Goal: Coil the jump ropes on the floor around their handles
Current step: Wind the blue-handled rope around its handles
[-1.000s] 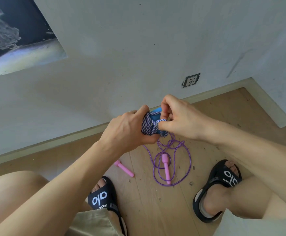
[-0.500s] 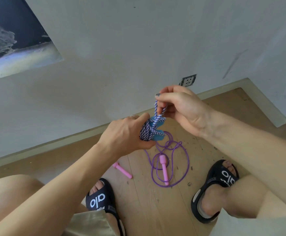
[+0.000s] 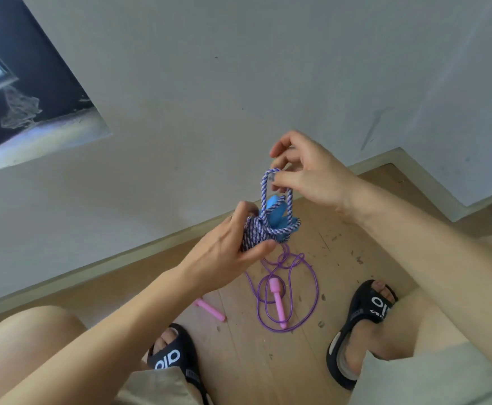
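Head view: two ropes; left hand [image 3: 224,252] grips striped coil [image 3: 258,233], right hand [image 3: 312,173] pinches its loop

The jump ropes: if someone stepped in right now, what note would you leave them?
Left hand grips the striped rope, mostly wound around its blue handles.
Right hand pinches that rope's last loop above the bundle.
Done: most of the striped rope's winding.
Left: secure the loop, then coil the purple rope, lying loose on the floor with its pink handles.
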`<state>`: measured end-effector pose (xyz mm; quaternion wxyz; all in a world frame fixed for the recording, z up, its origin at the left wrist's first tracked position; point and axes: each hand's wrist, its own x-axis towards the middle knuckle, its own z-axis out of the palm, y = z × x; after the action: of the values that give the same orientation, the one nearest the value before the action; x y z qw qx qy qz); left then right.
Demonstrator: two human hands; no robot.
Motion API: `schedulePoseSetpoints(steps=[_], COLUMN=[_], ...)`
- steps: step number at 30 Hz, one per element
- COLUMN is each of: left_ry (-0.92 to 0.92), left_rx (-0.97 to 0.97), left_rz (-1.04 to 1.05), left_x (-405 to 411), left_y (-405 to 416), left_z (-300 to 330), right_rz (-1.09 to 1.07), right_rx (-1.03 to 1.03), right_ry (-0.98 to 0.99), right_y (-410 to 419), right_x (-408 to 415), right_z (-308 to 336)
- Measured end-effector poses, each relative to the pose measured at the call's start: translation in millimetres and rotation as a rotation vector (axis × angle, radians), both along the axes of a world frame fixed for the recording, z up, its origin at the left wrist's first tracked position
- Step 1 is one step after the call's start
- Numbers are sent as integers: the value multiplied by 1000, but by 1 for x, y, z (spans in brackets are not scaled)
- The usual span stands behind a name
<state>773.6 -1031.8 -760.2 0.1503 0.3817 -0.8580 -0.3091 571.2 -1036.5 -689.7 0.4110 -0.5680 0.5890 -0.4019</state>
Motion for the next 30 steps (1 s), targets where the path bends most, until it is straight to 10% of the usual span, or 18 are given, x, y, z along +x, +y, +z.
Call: schedulePoseSetpoints(steps=[5,21,30], left_ry=[-49,188,163], left_rx=[248,-80,42], left_rz=[-92,-44,-88], left_x=[-4,-102,-134], left_y=[-11,-103,-129], left_z=[37,199,329], right_rz=[48,-67,-134], right_rx=[-85,-208,-157], right_ry=[1,-131,-217], right_y=[18,-35,-55], right_x=[-7,-68,-108], right_z=[25,135,252])
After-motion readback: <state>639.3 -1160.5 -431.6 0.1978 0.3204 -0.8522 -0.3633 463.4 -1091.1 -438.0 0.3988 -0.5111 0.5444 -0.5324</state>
